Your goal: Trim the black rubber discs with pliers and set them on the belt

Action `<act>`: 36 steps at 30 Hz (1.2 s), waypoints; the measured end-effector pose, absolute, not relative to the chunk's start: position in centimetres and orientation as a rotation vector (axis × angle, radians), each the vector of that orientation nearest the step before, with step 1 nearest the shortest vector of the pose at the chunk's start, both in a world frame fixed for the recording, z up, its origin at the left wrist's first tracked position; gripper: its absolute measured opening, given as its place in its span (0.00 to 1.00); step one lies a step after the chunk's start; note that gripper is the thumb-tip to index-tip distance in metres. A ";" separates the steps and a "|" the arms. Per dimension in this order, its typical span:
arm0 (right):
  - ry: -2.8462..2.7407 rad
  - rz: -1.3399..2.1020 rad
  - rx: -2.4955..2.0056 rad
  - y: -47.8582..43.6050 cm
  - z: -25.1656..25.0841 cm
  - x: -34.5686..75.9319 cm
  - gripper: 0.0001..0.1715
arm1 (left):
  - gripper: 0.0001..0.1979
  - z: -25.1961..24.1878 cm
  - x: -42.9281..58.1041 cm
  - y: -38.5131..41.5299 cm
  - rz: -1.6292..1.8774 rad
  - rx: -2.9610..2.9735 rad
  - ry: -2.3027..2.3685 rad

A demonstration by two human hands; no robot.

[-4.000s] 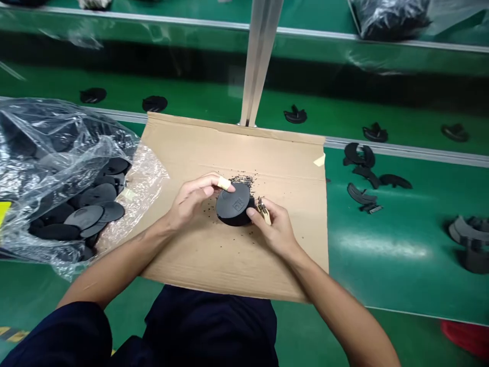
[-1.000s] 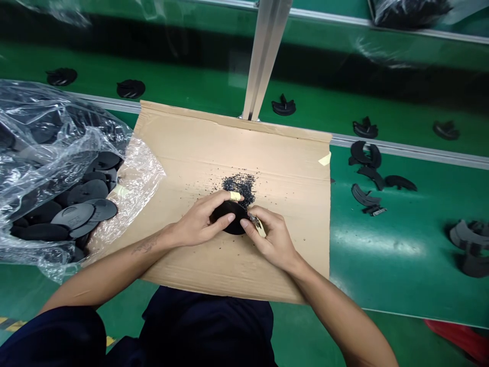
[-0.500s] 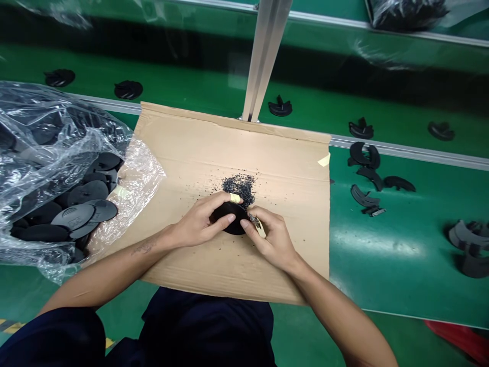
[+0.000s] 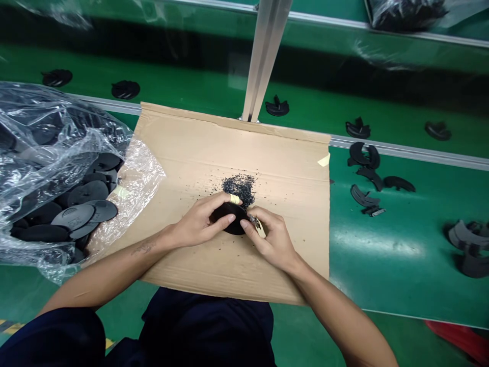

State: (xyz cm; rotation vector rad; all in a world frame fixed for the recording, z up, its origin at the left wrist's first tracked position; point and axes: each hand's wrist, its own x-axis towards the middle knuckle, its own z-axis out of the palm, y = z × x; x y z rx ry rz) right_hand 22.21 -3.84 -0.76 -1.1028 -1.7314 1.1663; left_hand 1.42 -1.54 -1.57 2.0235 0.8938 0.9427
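A round black plastic disc [image 4: 234, 228] is held low over the cardboard by both hands. My left hand [image 4: 204, 220] grips its left side, thumb on the top face and fingers at the far edge, with pale yellow tape around a fingertip. Closed at the disc's right edge, my right hand [image 4: 269, 235] holds a small trimming knife [image 4: 259, 226] with a pale yellow body and a metal front end. The blade's tip is hard to make out. Just beyond the disc lies a heap of black shavings [image 4: 240, 186].
Beneath the hands is a cardboard sheet [image 4: 183, 137] on the green bench. On the left, a clear plastic bag [image 4: 76, 137] holds many black discs [image 4: 87, 192]. Curved black parts [image 4: 364, 193] lie at right. A metal post [image 4: 263, 61] rises behind; several black parts [image 4: 277, 106] sit on the green belt.
The black parts on the green belt behind have shifted slightly left. My hands, the disc and the knife look almost unmoved.
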 end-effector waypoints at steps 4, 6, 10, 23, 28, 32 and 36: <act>-1.738 1.158 -1.133 -3.8 -0.8 22.2 0.10 | 0.10 -1.6 1.4 -1.6 0.932 2.000 0.904; -1.741 1.153 -1.129 -3.8 -0.8 22.2 0.10 | 0.10 -1.6 1.4 -1.6 0.930 1.988 0.911; -1.750 1.145 -1.120 -3.9 -0.8 22.2 0.10 | 0.10 -1.6 1.5 -1.6 0.934 1.995 0.905; -1.720 1.143 -1.148 -3.9 -0.9 22.3 0.11 | 0.10 -2.1 1.5 -1.9 1.008 1.929 0.970; -1.669 1.169 -1.172 -3.8 -0.8 22.4 0.15 | 0.13 -2.2 1.6 -2.0 1.069 1.756 1.025; -1.672 1.152 -1.174 -3.8 -0.8 22.4 0.17 | 0.14 -2.1 1.7 -2.0 1.089 1.765 1.001; -1.694 1.131 -1.175 -3.8 -1.0 22.5 0.16 | 0.13 -1.9 1.7 -1.9 1.075 1.797 0.987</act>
